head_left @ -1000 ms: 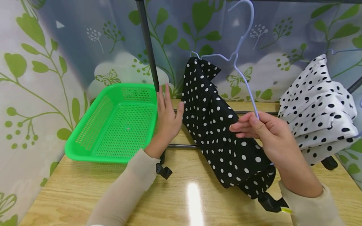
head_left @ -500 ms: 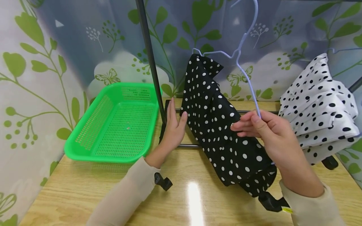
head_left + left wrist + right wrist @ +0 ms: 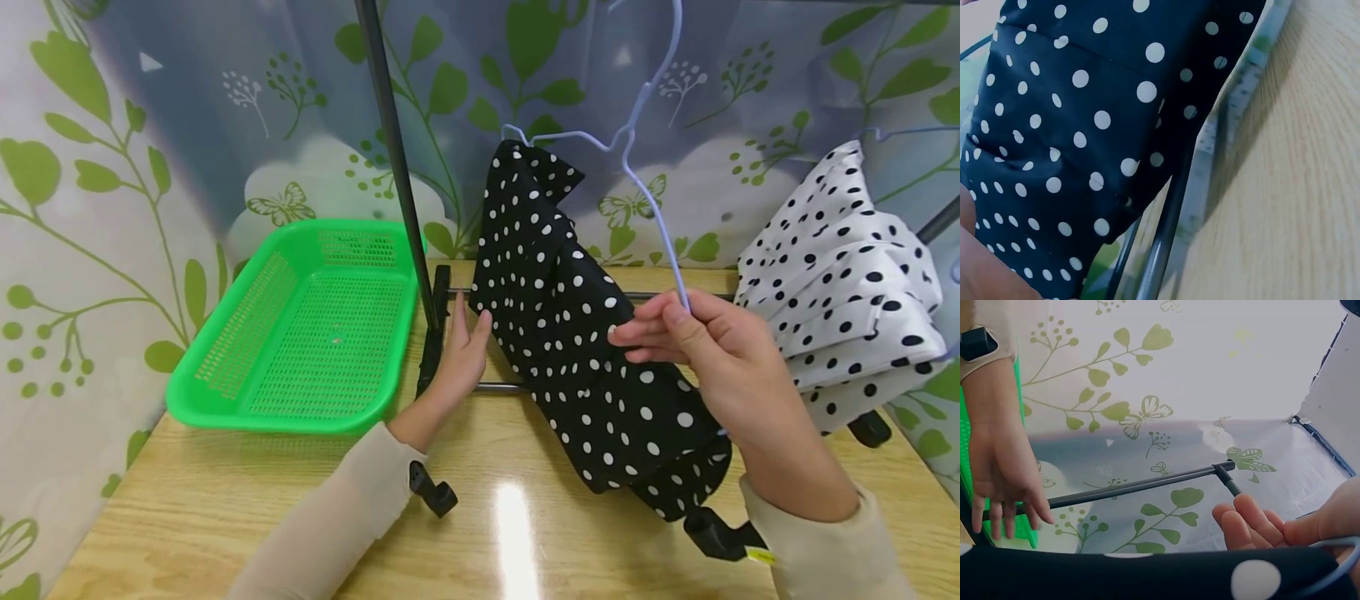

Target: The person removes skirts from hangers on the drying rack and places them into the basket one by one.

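Note:
My right hand [image 3: 727,367] pinches one arm of a lilac wire clothes hanger [image 3: 639,107] between thumb and fingers. A black garment with white polka dots [image 3: 555,292] hangs slanting from that hanger, and its folds fill much of the left wrist view. Just left of the garment is my left hand [image 3: 461,358], fingers straight and thumb apart, with nothing in its grasp. It lies near the foot of the rack's black post [image 3: 397,158]. In the right wrist view the left hand [image 3: 1007,462] shows palm and spread fingers pointing down.
A green plastic basket [image 3: 180,408] sits on the wooden table [image 3: 480,533] at the left. At the right, a white garment with black dots [image 3: 847,275] hangs on another hanger. Black rack bars [image 3: 498,388] run low behind the black garment. A leaf-patterned curtain [image 3: 300,100] stands behind.
My left hand has moved down and slightly right, away from the basket rim and post, toward the garment's edge. The hanger has risen slightly, its hook now partly out of the head view.

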The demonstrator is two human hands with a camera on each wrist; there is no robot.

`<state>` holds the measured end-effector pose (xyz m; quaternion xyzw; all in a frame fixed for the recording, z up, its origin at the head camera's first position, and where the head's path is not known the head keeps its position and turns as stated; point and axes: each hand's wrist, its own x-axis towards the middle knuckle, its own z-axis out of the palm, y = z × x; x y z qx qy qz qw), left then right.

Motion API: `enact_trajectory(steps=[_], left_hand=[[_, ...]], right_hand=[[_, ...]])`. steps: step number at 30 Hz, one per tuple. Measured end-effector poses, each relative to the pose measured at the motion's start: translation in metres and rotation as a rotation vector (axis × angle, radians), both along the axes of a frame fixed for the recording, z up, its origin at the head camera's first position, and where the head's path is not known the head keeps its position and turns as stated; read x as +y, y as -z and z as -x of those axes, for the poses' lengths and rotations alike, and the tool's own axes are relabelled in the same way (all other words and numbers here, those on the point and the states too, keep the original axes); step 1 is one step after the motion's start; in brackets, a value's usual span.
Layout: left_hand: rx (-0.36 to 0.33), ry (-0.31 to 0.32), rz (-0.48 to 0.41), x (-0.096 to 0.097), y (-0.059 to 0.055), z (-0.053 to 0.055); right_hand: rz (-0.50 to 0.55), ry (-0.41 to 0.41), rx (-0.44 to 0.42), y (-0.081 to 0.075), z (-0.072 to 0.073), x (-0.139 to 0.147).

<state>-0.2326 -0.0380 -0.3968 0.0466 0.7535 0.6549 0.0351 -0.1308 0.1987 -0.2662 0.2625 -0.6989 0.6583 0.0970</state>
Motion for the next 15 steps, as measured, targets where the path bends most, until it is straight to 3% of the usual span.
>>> enact_trajectory(steps=[5,11,15], left_hand=[[-0.242,0.013,-0.220,0.0005,0.0047,0.0019],[-0.334,0.052,-0.450,0.0037,0.0092,0.0025],[-0.436,0.063,-0.566,0.0060,0.0111,0.0043]], right_hand=[[-0.005,-0.001,-0.001,-0.0004,-0.0001,0.0000],[0.005,-0.012,0.004,0.0005,-0.0003,0.0003],[0.025,-0.021,0.008,0.0013,-0.0008,0.0007]])
